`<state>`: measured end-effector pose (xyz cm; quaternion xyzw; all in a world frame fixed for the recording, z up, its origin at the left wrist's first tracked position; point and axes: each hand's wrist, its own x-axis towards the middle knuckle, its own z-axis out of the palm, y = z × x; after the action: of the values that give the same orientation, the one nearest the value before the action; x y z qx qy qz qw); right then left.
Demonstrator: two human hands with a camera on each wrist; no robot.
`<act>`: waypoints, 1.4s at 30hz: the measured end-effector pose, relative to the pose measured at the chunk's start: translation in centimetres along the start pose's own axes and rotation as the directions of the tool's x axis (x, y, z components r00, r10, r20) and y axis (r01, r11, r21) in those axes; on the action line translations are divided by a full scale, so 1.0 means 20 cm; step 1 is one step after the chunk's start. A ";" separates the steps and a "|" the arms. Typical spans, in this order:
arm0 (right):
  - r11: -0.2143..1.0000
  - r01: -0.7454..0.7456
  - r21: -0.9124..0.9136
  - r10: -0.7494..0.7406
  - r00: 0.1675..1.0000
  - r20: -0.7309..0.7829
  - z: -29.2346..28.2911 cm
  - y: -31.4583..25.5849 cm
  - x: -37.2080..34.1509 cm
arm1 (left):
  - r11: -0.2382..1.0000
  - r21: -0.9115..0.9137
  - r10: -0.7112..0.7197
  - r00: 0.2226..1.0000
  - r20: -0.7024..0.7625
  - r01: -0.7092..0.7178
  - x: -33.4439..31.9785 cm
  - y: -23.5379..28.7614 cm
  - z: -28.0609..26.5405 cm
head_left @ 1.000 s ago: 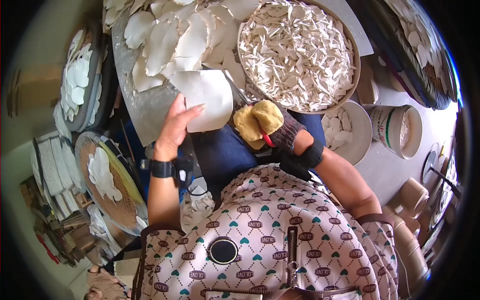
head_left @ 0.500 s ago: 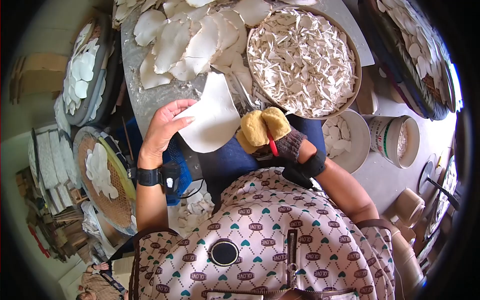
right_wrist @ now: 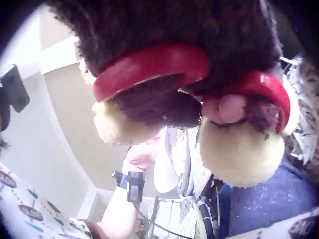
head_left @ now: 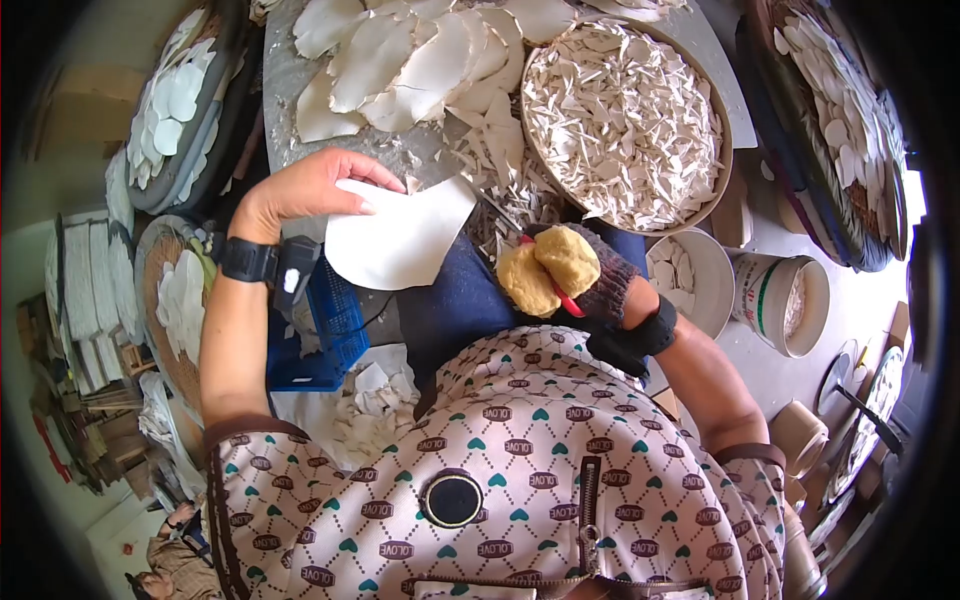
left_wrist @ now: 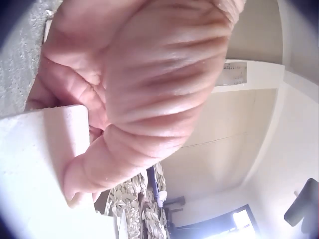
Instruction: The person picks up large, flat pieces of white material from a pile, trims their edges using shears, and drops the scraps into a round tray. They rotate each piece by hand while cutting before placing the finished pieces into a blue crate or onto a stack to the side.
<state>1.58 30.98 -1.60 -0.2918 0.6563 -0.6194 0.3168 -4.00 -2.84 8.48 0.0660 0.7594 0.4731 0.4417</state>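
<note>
In the head view my left hand point(head_left: 315, 190) pinches a white, thin sheet point(head_left: 395, 240) between thumb and fingers at its upper left edge. The left wrist view shows the thumb of that hand point(left_wrist: 139, 94) across the sheet point(left_wrist: 35, 164). My right hand point(head_left: 605, 280), in a dark knitted glove, grips scissors whose blades point(head_left: 502, 212) point up and left, close to the sheet's right corner. Yellow padding point(head_left: 567, 255) covers part of the red handles. In the right wrist view gloved fingers pass through the red loops point(right_wrist: 149, 67), with yellow pads point(right_wrist: 241, 154) beside them.
Large irregular white sheets point(head_left: 400, 65) lie on the grey table point(head_left: 285, 125). A round tray point(head_left: 727, 150) of white scraps stands right of them. Beyond my legs are a blue basket point(head_left: 345, 350) at left, a white bucket point(head_left: 752, 290) at right, and loaded round trays along both sides.
My left hand has moved left, and the sheet has turned in its hold. The scissors remain near the sheet's right side. More of the blue basket shows, and the head view has shifted.
</note>
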 end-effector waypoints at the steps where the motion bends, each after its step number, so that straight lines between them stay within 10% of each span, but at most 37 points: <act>1: 0.973 0.017 -0.229 -0.031 0.998 -0.058 0.00 -0.03 0.00 | 0.998 0.046 -0.043 0.999 0.002 0.043 -0.01 0.02 -0.01; 4: 0.841 0.042 -0.539 -0.073 0.997 -0.036 -0.02 -0.16 0.00 | 0.996 0.084 -0.013 0.999 -0.032 0.016 -0.01 0.00 -0.01; 6: 0.989 0.126 0.072 -0.118 0.987 -0.111 -0.01 0.04 0.02 | 0.926 0.319 0.275 0.939 -0.209 -0.200 -0.01 0.00 0.03; 9: 0.702 0.016 0.712 0.105 0.987 -0.126 0.02 0.16 -0.01 | 0.871 0.381 0.478 0.707 -0.521 -0.309 0.01 -0.06 0.10; 13: 0.695 0.066 0.716 0.058 0.987 -0.148 0.06 0.35 -0.03 | 0.934 0.227 0.355 0.645 -0.676 -0.275 -0.01 -0.11 0.16; 16: 0.712 0.083 0.697 0.087 0.975 -0.205 0.07 0.32 -0.02 | 0.815 -0.281 0.233 0.731 -0.642 -0.507 -0.01 -0.11 0.23; 20: 0.961 0.034 0.275 0.021 0.981 -0.193 0.06 0.23 -0.01 | 0.844 -0.235 0.177 0.665 -0.726 -0.482 0.02 -0.08 0.32; 24: 0.809 -0.052 0.585 0.192 0.965 -0.180 0.08 0.24 -0.01 | 0.780 -0.240 0.221 0.613 -0.759 -0.578 0.07 -0.06 0.36; 30: 0.971 0.056 0.231 -0.017 0.986 -0.165 0.06 0.25 0.01 | 0.827 -0.321 0.164 0.744 -0.648 -0.462 0.06 -0.09 0.36; 32: 0.890 -0.058 0.453 0.124 0.985 -0.117 0.07 0.22 0.01 | 0.839 -0.381 0.108 0.805 -0.583 -0.389 0.05 -0.11 0.34; 34: 0.996 0.070 0.051 -0.057 0.973 -0.224 0.11 0.25 0.01 | 0.849 -0.438 0.041 0.863 -0.504 -0.296 0.02 -0.17 0.29; 39: 0.996 0.079 -0.043 -0.087 0.971 -0.222 0.12 0.39 -0.02 | 0.909 -0.080 0.064 0.327 -0.943 -0.408 -0.32 -0.22 -0.29; 42: 0.984 0.051 0.172 -0.018 0.982 -0.186 0.13 0.37 0.03 | 0.858 -0.030 0.168 0.335 -0.927 -0.513 -0.44 -0.05 -0.33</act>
<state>3.28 29.31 -9.01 -0.2155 0.6204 -0.7047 0.2684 -3.20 -12.26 13.99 -0.1104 0.7548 0.6306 -0.1430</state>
